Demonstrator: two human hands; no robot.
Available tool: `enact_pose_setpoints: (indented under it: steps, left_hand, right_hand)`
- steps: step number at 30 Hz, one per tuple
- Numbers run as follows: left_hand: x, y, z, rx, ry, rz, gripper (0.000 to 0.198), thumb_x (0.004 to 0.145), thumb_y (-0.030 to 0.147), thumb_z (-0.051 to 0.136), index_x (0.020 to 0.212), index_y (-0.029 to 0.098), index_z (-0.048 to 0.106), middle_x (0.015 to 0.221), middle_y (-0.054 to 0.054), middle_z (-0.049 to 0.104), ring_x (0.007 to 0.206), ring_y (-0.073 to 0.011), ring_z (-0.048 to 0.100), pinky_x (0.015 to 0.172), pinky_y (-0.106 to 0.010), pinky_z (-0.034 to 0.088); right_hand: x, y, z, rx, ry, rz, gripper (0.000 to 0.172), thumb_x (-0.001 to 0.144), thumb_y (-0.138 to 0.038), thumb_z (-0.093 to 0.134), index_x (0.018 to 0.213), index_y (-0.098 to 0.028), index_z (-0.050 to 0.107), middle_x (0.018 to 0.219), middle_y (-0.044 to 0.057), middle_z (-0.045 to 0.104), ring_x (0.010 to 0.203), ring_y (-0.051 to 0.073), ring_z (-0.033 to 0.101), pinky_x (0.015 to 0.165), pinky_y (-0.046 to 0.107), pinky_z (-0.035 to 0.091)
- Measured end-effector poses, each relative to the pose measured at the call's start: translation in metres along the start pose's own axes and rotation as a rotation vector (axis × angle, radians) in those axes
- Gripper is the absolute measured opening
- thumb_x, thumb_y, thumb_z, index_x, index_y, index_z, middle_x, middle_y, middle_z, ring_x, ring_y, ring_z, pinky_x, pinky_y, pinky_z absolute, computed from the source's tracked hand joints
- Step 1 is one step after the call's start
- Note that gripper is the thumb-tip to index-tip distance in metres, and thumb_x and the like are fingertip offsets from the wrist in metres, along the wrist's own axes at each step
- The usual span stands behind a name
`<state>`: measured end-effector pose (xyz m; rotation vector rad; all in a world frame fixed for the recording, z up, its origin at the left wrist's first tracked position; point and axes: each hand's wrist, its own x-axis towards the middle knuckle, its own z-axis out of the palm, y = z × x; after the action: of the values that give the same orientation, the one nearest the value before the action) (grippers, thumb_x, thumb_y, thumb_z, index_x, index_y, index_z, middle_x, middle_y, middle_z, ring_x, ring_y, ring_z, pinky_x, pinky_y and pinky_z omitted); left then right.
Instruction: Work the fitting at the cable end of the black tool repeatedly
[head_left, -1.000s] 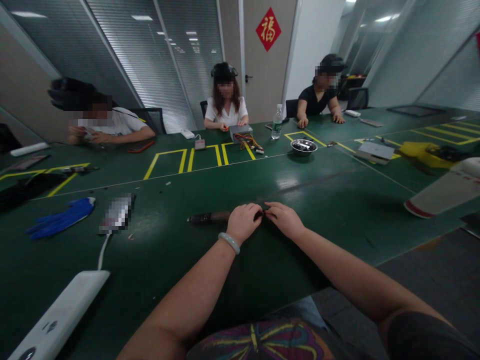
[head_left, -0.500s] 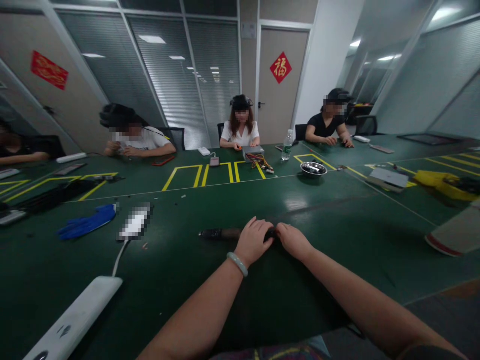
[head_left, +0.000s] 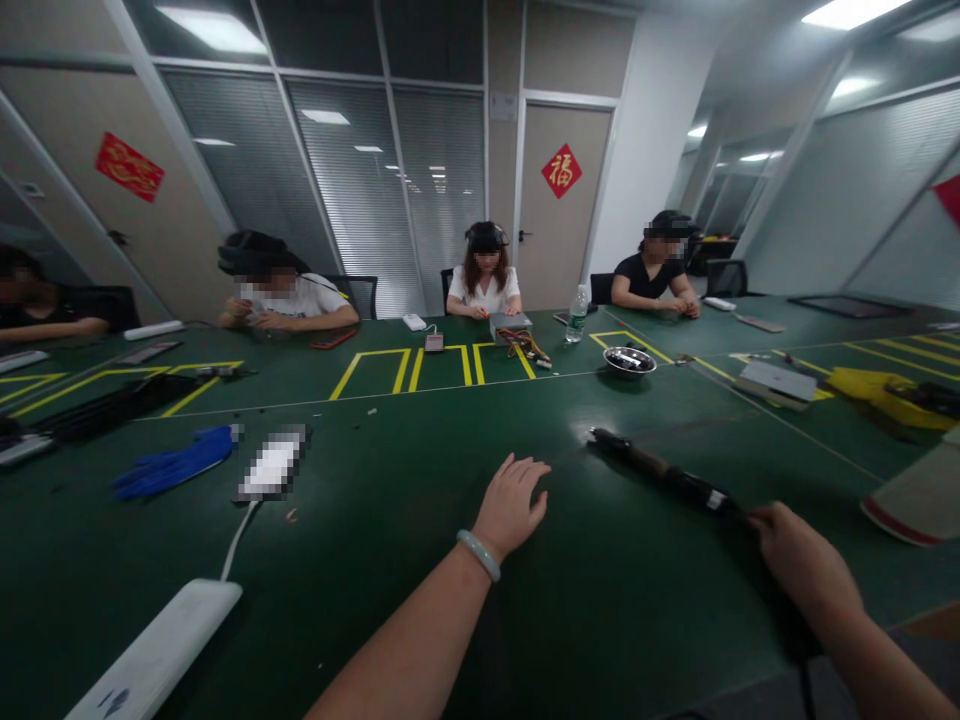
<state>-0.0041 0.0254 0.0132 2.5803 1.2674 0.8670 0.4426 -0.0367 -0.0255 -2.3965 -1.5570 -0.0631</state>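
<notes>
A long, slim black tool [head_left: 667, 475] with a brownish middle stretch and a small whitish mark slants across the right half of the green table [head_left: 390, 560]. My right hand [head_left: 806, 565] is closed on its near end. A dark cord [head_left: 806, 690] hangs below that hand at the table's edge. The exact kind of the tool cannot be made out. My left hand [head_left: 516, 505], with a pale bangle [head_left: 478, 556] at the wrist, is left of the tool and apart from it. Its fingers are stretched out, and it holds nothing.
To the left lie a blue glove [head_left: 176, 463], a phone [head_left: 274, 463] and a white power strip [head_left: 161, 650]. Farther back are a metal bowl [head_left: 630, 362], a water bottle [head_left: 577, 314] and a grey box with wires [head_left: 511, 325]. Several people sit along the far side.
The black tool has moved right and toward me, now slanting, in my right hand. My left hand has let go of it and stays near its earlier place. The view has tilted up slightly.
</notes>
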Motion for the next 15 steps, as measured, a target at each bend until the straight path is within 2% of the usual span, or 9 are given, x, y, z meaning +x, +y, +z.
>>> enact_pose_setpoints:
  steps: [2,5,11,13,15]
  left_hand:
    - [0.000,0.000,0.001,-0.001,-0.037,-0.014,0.039,0.091,0.025,0.047,0.130,0.025,0.047,0.133,-0.002,0.055,0.129,-0.0172,0.045,0.116,-0.044,0.025]
    - [0.000,0.001,0.001,0.007,-0.109,-0.035,0.044,0.091,0.028,0.048,0.134,0.026,0.044,0.140,-0.002,0.049,0.133,-0.0176,0.039,0.117,-0.044,0.022]
    - [-0.012,-0.008,-0.014,0.018,-0.312,-0.135,0.058,0.088,0.045,0.052,0.142,0.026,0.037,0.150,-0.005,0.034,0.140,-0.0242,0.027,0.114,-0.047,0.024]
    - [-0.021,-0.016,-0.021,0.026,-0.367,-0.177,0.063,0.087,0.050,0.052,0.143,0.027,0.035,0.152,-0.004,0.029,0.141,-0.0263,0.023,0.114,-0.048,0.024]
    - [-0.031,-0.024,-0.026,0.041,-0.385,-0.234,0.066,0.087,0.054,0.049,0.145,0.025,0.033,0.153,-0.006,0.026,0.142,-0.0274,0.019,0.114,-0.049,0.023]
  right_hand:
    - [-0.011,0.040,0.003,0.009,0.035,0.085,0.026,0.084,-0.041,0.034,0.089,-0.029,0.057,0.093,0.017,0.066,0.078,0.033,0.065,0.066,0.045,0.048]
    - [-0.018,0.068,0.004,0.006,0.051,0.157,0.026,0.081,-0.044,0.035,0.088,-0.033,0.057,0.099,0.020,0.065,0.084,0.036,0.064,0.068,0.047,0.048]
    - [-0.010,0.064,-0.010,0.009,-0.052,0.156,0.027,0.078,-0.042,0.039,0.090,-0.026,0.058,0.096,0.017,0.066,0.085,0.034,0.065,0.071,0.046,0.050]
    - [-0.008,0.056,-0.015,-0.016,-0.091,0.162,0.029,0.079,-0.042,0.039,0.090,-0.025,0.060,0.095,0.019,0.066,0.085,0.033,0.066,0.072,0.046,0.050]
    - [-0.009,0.037,-0.019,-0.097,-0.101,0.210,0.035,0.080,-0.044,0.039,0.091,-0.021,0.063,0.096,0.022,0.065,0.088,0.036,0.065,0.072,0.049,0.049]
